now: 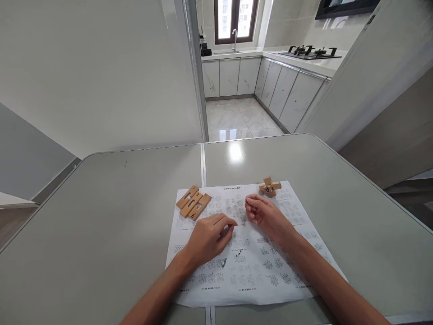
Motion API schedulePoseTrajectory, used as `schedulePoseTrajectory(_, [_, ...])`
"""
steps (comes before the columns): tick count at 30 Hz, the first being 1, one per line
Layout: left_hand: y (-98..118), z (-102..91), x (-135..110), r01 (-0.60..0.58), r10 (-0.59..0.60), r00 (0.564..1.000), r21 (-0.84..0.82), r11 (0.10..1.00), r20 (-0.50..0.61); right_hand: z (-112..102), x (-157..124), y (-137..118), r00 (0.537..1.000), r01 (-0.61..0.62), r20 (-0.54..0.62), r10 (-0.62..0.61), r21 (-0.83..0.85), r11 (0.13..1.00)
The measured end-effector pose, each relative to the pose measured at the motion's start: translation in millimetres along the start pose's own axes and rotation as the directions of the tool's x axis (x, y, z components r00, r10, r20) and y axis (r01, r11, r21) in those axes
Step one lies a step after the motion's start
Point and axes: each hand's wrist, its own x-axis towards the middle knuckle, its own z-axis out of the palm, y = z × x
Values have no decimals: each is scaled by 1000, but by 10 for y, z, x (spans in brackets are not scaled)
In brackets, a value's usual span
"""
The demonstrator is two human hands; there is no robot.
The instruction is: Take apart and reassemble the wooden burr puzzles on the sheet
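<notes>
A printed paper sheet (pixel 250 275) with rows of line drawings lies under both of my hands. My left hand (pixel 211 234) is over the left half of the sheet, its fingers bent and the thumb and index tips close together; nothing shows in it. Just beyond it, several wooden puzzle pieces (pixel 193 202) with notches and black numbers lie side by side on the sheet. My right hand (pixel 265 214) is loosely closed, fingers curled in, with nothing visible in it. Right beyond it stands a small cluster of interlocked wooden puzzle pieces (pixel 269 187), also numbered.
The grey-green table (pixel 101 234) has a seam (pixel 203 164) running down its middle. Past its far edge, a white panel (pixel 135 76) stands at left and a doorway opens on a kitchen with a cabinet (pixel 230 76), a faucet (pixel 234 39) and a gas stove (pixel 309 52).
</notes>
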Motion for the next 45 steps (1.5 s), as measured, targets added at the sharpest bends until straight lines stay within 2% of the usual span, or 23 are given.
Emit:
schedulePoseTrajectory(29, [7, 3, -8, -16, 16, 1000, 10, 1000, -18, -17, 3, 18, 1000, 6, 2, -6, -15, 1000])
schedulePoseTrajectory(33, [6, 7, -6, -9, 12, 996, 36, 999, -85, -24, 0, 25, 1000, 5, 14, -5, -8, 1000])
schedulePoseTrajectory(38, [-1, 7, 0, 76, -42, 963, 117, 990, -266, -21, 5, 16, 1000, -3, -2, 3, -19, 1000])
schedulePoseTrajectory(45, [-86, -36, -13, 184, -72, 936, 304, 935, -345, -31, 6, 17, 1000, -12, -3, 12, -20, 1000])
